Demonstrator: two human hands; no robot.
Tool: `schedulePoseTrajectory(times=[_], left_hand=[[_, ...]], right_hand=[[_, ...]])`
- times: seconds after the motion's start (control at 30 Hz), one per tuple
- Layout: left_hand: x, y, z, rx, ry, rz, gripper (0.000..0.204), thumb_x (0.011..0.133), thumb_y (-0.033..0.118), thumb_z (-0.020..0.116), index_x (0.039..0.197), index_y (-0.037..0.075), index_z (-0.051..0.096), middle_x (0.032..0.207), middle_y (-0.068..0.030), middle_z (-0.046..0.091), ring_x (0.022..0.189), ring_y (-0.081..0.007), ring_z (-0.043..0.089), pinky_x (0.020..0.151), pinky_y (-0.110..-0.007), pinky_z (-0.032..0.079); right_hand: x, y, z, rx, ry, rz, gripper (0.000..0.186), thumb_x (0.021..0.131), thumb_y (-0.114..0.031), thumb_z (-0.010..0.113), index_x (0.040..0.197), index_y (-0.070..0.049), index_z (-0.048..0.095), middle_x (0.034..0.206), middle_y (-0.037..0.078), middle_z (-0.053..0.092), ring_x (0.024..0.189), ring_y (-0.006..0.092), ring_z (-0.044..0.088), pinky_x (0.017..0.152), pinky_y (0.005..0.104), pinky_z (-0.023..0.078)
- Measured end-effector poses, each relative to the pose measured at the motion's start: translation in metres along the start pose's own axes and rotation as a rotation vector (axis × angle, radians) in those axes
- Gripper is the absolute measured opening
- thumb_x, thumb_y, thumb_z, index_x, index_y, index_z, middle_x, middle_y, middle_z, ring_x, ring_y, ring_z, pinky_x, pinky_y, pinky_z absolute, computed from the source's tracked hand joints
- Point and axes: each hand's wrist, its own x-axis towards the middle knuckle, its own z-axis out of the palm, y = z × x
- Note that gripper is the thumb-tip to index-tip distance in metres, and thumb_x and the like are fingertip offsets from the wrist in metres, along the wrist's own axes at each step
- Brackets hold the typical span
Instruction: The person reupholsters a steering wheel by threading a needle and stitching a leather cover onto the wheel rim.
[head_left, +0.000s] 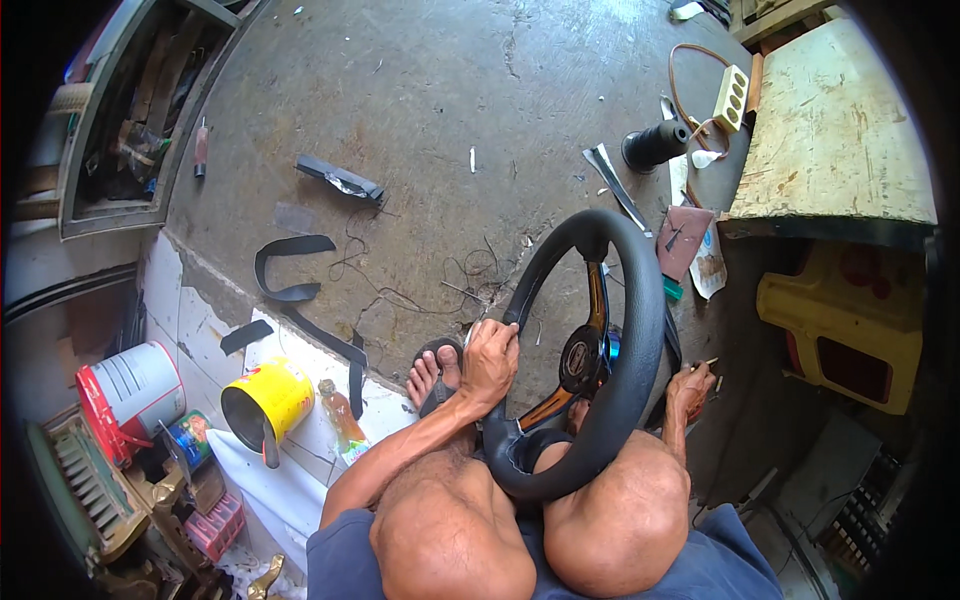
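Note:
A black steering wheel [638, 270] with dark, bronze-edged spokes and a round centre hub stands tilted on my lap, between and over my knees. My left hand [488, 358] is closed on the left side of its rim, fingertips pressed at the inner edge. At the lower left of the rim, a rough patch [510, 450] shows in the covering. To the right of the wheel, my right hand [688, 390] is low near the floor with its fingers curled. A short pale stick [711, 361] shows at its fingertips; its kind is unclear.
Black strips [290, 292] and tangled thread [390, 295] lie on the concrete floor. A yellow can [285, 390] and a small bottle [342, 420] stand at left. To the right are a black thread spool [655, 146], a power strip [732, 98] and a yellow plastic piece [850, 320].

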Motion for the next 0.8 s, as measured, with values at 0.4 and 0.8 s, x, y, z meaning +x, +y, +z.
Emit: schedulePoseTrajectory(times=[0.4, 0.8], left_hand=[[-0.001, -0.006, -0.004, -0.222, 0.033, -0.390, 0.019, 0.085, 0.009, 0.071, 0.101, 0.000, 0.066, 0.089, -0.0090, 0.062, 0.076, -0.0189, 0.062, 0.071, -0.033, 0.052], [-0.001, -0.014, 0.004, -0.291, -0.031, -0.449, 0.026, 0.086, 0.013, 0.074, 0.107, 0.002, 0.064, 0.093, -0.0082, 0.059, 0.077, -0.0179, 0.060, 0.071, -0.032, 0.051]], right_hand=[[-0.015, -0.017, -0.027, 0.380, -0.044, 0.098, 0.039, 0.089, -0.017, 0.057, 0.126, -0.002, 0.059, 0.096, 0.017, 0.066, 0.083, 0.0304, 0.065, 0.078, 0.0432, 0.052], [-0.091, -0.112, 0.001, 0.443, -0.629, -0.810, 0.050, 0.098, -0.029, 0.054, 0.144, -0.012, 0.048, 0.118, 0.020, 0.062, 0.112, 0.0328, 0.059, 0.098, 0.0410, 0.042]])
